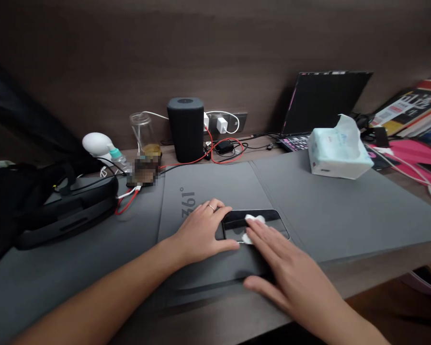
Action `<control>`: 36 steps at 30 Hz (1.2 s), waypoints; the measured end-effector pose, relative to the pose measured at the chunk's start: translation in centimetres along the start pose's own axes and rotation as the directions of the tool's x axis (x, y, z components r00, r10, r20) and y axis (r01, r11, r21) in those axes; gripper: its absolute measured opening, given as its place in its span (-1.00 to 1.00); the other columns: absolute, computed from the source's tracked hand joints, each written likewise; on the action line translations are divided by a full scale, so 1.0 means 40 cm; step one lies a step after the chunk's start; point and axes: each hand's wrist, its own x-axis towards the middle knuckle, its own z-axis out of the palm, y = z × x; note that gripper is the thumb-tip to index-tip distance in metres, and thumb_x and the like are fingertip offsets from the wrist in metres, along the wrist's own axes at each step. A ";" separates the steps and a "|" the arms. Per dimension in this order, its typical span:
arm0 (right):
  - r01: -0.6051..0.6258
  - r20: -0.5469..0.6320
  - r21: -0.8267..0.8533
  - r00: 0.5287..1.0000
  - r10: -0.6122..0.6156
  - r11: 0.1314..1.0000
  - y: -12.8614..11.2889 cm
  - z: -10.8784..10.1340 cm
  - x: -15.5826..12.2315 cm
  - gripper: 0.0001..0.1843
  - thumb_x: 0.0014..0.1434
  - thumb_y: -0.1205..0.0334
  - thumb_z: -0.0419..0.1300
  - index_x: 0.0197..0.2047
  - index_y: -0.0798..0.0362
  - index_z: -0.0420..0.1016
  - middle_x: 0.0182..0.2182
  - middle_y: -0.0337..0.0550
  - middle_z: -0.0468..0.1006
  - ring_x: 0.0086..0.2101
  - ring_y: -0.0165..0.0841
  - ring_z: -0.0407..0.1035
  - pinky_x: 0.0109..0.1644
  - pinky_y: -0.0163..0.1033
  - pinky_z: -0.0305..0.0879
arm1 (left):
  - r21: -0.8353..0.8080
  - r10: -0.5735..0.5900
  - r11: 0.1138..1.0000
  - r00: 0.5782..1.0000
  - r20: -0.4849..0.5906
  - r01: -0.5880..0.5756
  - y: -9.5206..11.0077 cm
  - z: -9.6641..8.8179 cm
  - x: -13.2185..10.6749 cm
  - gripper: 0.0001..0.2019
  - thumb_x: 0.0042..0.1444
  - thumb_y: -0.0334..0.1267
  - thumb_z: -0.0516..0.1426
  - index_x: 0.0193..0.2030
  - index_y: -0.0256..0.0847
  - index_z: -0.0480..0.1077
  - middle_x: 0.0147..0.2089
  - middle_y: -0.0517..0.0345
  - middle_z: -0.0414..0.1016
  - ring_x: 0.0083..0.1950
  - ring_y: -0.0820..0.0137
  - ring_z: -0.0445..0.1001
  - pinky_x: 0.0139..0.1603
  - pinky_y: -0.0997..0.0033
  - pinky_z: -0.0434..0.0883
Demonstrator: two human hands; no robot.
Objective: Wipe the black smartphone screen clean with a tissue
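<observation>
A smartphone (275,222) with a dark, glossy screen lies face up on the grey mat (215,182). My left hand (201,232) grips its left end, with thumb and forefinger along opposite long edges. A ring shows on one finger. The fingers of my right hand (282,258) are stretched out together, pressing a crumpled white tissue (249,238) onto the screen. Its thumb stays apart, off the phone and near the mat's front edge. Part of the tissue is hidden under the fingers.
A tissue pack (339,165) stands right, before an open laptop (326,103). Behind the mat are a black speaker (185,129), a glass bottle (142,132) and tangled cables (230,155). A pixelated device (143,170) and a black headset-like object (72,211) lie left; books (413,112) lean far right.
</observation>
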 end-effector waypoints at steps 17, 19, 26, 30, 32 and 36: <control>0.073 0.036 0.050 0.997 -0.075 0.996 -0.094 0.012 0.093 0.08 0.10 -0.44 0.10 0.31 0.40 0.25 0.30 0.36 0.21 0.30 0.05 0.10 0.33 0.12 0.18 | 0.025 0.006 1.000 1.000 0.023 -0.007 -0.004 0.005 0.000 -0.26 0.05 0.02 0.28 0.30 -0.26 0.19 0.14 -0.12 0.35 0.13 0.06 0.40 0.15 -0.01 0.38; 0.064 0.031 0.033 0.997 -0.065 0.997 -0.062 0.001 0.045 -0.05 0.17 -0.34 0.11 0.32 0.30 0.26 0.32 0.26 0.22 0.31 0.00 0.10 0.32 0.12 0.21 | 0.021 0.008 1.000 1.000 0.021 -0.008 -0.004 0.004 -0.001 -0.26 0.01 0.12 0.29 0.25 -0.23 0.26 0.14 -0.09 0.35 0.11 0.06 0.40 0.15 -0.01 0.38; -0.117 -0.002 -0.070 0.993 0.117 0.991 0.034 -0.015 -0.020 -0.18 0.23 -0.29 0.07 0.31 0.18 0.29 0.32 0.17 0.24 0.27 -0.01 0.19 0.29 0.17 0.25 | 0.022 0.001 1.000 1.000 0.005 -0.001 -0.001 0.000 -0.002 -0.42 0.09 0.08 0.25 0.16 -0.18 0.33 0.13 -0.04 0.35 0.09 0.11 0.41 0.13 0.03 0.39; -0.177 -0.038 -0.016 0.984 0.176 0.984 -0.009 0.006 0.056 -0.05 0.14 -0.43 0.06 0.29 0.21 0.33 0.30 0.22 0.27 0.27 0.05 0.19 0.28 0.18 0.25 | 0.029 0.013 0.999 1.000 0.010 -0.014 0.003 0.000 0.000 -0.40 0.08 0.02 0.26 0.20 -0.19 0.26 0.12 -0.05 0.36 0.09 0.10 0.40 0.12 0.02 0.39; -0.155 -0.026 0.031 0.987 0.156 0.987 -0.038 0.014 0.096 0.01 0.10 -0.46 0.07 0.27 0.27 0.34 0.29 0.27 0.28 0.27 0.07 0.17 0.30 0.17 0.23 | 0.018 0.004 1.000 1.000 0.013 -0.004 0.003 0.002 0.001 -0.33 0.07 0.00 0.28 0.25 -0.22 0.20 0.12 -0.08 0.36 0.10 0.08 0.39 0.12 0.01 0.38; -0.073 0.002 0.120 0.997 0.073 0.990 -0.075 0.017 0.133 0.02 0.09 -0.38 0.17 0.27 0.38 0.32 0.28 0.32 0.27 0.28 0.05 0.16 0.34 0.13 0.18 | 0.005 -0.011 1.000 1.000 0.005 0.011 0.001 0.007 -0.001 -0.33 0.05 -0.08 0.29 0.25 -0.22 0.17 0.10 -0.06 0.36 0.09 0.11 0.39 0.12 0.02 0.39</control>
